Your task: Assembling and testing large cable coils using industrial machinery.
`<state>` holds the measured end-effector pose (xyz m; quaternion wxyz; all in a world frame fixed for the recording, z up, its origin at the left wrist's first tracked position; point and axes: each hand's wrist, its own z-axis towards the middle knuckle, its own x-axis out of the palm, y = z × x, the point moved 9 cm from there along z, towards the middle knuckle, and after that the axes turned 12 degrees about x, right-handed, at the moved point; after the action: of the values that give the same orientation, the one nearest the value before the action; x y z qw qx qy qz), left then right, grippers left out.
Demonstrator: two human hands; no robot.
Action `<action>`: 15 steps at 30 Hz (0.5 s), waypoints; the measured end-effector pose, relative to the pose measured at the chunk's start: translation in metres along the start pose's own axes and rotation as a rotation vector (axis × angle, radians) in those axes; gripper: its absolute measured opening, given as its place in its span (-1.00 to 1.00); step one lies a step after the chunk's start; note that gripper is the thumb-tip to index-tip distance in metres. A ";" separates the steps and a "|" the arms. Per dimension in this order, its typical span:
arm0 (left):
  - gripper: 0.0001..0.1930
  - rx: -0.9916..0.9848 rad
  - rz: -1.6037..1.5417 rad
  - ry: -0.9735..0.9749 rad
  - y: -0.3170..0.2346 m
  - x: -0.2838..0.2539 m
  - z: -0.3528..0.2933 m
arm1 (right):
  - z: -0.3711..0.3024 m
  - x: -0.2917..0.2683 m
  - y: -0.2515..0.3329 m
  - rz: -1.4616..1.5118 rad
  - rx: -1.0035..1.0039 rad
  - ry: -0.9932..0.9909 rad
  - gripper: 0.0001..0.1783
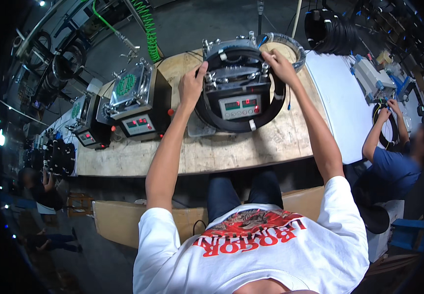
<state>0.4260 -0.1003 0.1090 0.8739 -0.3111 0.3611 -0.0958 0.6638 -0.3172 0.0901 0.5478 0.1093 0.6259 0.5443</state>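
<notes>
Nearest, a white T-shirt with red print [280, 264] covers the person's chest, with dark trousers [222, 196] beyond it. Both bare forearms reach out over a pale wooden desk [212, 152]. Above it, the two hands are curled around one thick black coil of cable [270, 113]: the left hand [191, 88] grips its left side, thumb upward, and the right hand [281, 67] its upper right (some fingers are hidden behind it). The coil stands tilted in front of a black machine [231, 91], whose panel with lit red digits shows through the ring; whether they touch is unclear. A white tie [252, 125] wraps the coil's lower edge. To the left stand two similar machines [137, 125], both with green discs on top. Farther off at right, a co-worker in a blue shirt [393, 169] handles another dark cable beside a white desk [332, 93]. At the back hang a green spiral hose [146, 24] and black coils [322, 29].
</notes>
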 end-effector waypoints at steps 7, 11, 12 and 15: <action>-0.22 -0.027 0.030 -0.001 0.014 0.006 0.000 | 0.004 0.001 -0.004 0.240 0.021 0.112 -0.37; -0.20 -0.052 0.051 0.033 0.007 -0.002 -0.006 | 0.003 0.006 -0.004 0.208 0.109 0.182 -0.37; -0.20 -0.057 0.059 0.039 0.007 -0.002 -0.006 | 0.000 0.004 -0.004 0.178 0.168 0.196 -0.36; -0.22 -0.057 0.059 0.059 0.013 -0.003 -0.002 | -0.004 0.002 0.004 0.249 0.069 0.159 -0.37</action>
<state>0.4216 -0.0899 0.1011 0.8561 -0.3220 0.3984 -0.0688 0.6576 -0.3161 0.0914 0.4209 0.1615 0.6672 0.5929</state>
